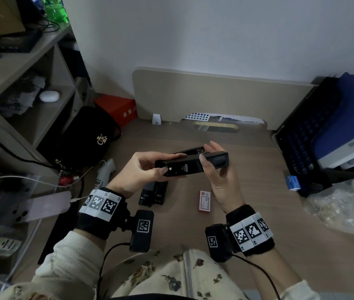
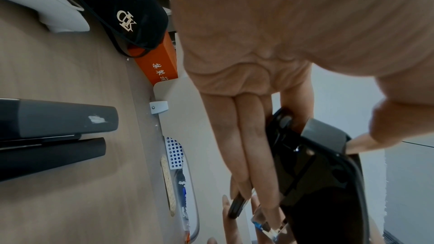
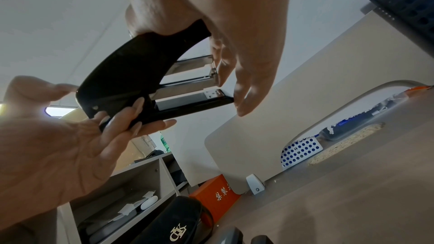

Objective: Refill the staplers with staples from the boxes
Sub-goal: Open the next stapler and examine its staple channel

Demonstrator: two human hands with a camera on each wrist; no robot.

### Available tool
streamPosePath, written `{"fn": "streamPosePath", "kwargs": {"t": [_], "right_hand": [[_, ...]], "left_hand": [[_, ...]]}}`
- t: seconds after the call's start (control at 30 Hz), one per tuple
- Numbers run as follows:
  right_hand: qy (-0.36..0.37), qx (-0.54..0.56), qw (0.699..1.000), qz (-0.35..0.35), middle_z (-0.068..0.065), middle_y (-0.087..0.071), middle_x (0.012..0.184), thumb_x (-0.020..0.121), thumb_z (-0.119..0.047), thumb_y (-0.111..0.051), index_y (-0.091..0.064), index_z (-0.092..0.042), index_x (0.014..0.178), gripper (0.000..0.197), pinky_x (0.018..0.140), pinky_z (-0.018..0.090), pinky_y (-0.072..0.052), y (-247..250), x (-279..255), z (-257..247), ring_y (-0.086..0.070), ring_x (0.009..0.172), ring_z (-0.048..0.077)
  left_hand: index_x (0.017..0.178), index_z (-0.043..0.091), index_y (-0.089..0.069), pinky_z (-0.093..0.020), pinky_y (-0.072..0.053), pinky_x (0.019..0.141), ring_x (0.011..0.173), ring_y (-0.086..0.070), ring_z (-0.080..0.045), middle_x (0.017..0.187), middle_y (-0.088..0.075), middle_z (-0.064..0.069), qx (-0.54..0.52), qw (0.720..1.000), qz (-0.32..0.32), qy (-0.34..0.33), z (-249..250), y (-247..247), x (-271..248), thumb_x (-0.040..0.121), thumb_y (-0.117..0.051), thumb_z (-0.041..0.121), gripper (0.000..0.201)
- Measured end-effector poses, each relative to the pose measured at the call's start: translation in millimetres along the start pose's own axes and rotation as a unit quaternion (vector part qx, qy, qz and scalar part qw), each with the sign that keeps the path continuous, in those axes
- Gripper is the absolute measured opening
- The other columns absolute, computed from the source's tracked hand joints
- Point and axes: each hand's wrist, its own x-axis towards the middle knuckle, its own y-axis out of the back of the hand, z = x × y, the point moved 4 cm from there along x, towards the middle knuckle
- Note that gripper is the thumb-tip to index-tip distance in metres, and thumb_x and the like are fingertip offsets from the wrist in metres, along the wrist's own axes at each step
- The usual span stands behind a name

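I hold a black stapler [image 1: 191, 164] in the air over the desk with both hands. My left hand [image 1: 171, 162] grips its hinge end, thumb on the near side and fingers behind. My right hand [image 1: 207, 151] pinches the front end, thumb on the top cover. In the right wrist view the stapler [image 3: 131, 81] is spread apart: cover raised, metal magazine and base fanned out below. Whether staples lie in the magazine cannot be told. Two more black staplers [image 1: 153, 193] lie side by side on the desk under my left hand. A small red and white staple box [image 1: 204, 201] lies near my right wrist.
A black pouch [image 1: 85, 139] and an orange box [image 1: 117, 108] sit at the desk's back left. A pink phone [image 1: 44, 205] on a cable lies left. A blue crate [image 1: 327, 131], a small blue box [image 1: 293, 182] and a plastic bag [image 1: 344, 204] crowd the right. A beige panel [image 1: 215, 96] closes the back.
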Motion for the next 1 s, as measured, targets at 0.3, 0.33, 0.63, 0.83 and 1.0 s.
{"fn": "streamPosePath", "kwargs": {"t": [0.3,0.33,0.63,0.83,1.0], "right_hand": [[-0.011,0.003,1.0,0.003,0.002,-0.054,0.132,0.076,-0.033,-0.074,-0.043,-0.013,0.136,0.07,0.082,0.006,-0.044,0,0,0,-0.056,0.11,-0.005],[-0.011,0.003,1.0,0.001,0.003,-0.054,0.133,0.074,-0.034,-0.072,-0.043,-0.013,0.136,0.071,0.082,0.005,-0.044,0,0,0,-0.055,0.11,-0.006],[-0.006,-0.002,1.0,-0.001,0.002,-0.051,0.136,0.073,-0.038,-0.074,-0.042,-0.017,0.136,0.073,0.086,0.006,-0.044,2,0,2,-0.053,0.116,-0.005],[-0.012,0.005,1.0,-0.017,-0.003,-0.051,0.135,0.072,-0.045,-0.076,-0.044,-0.019,0.135,0.075,0.098,0.012,-0.043,4,2,6,-0.05,0.122,0.001],[-0.015,-0.04,0.999,0.001,-0.008,-0.066,0.097,0.071,-0.056,-0.072,-0.06,-0.013,0.106,0.057,0.08,0.018,-0.046,5,4,12,-0.063,0.09,0.002]], "left_hand": [[0.111,0.003,-0.066,-0.035,-0.058,0.08,0.107,-0.067,-0.03,0.117,-0.07,-0.009,-0.009,1.0,0.005,-0.004,-6,2,2,0.079,-0.058,0.001,0.033],[0.111,0.003,-0.066,-0.035,-0.058,0.081,0.108,-0.067,-0.031,0.118,-0.07,-0.009,-0.011,1.0,0.006,-0.003,-6,2,2,0.079,-0.058,0.002,0.033],[0.116,0.009,-0.067,-0.037,-0.056,0.087,0.114,-0.063,-0.031,0.123,-0.067,-0.011,0.019,1.0,-0.003,-0.004,-8,4,2,0.082,-0.068,0.001,0.035],[0.117,0.009,-0.068,-0.04,-0.056,0.087,0.112,-0.064,-0.035,0.123,-0.067,-0.013,0.013,1.0,0.002,0.014,-8,4,2,0.078,-0.063,0.008,0.039],[0.127,0.023,-0.061,-0.033,-0.059,0.078,0.091,-0.072,-0.033,0.113,-0.071,-0.012,0.104,0.987,-0.006,0.122,-3,-5,1,0.085,-0.068,0.02,0.043]]}}
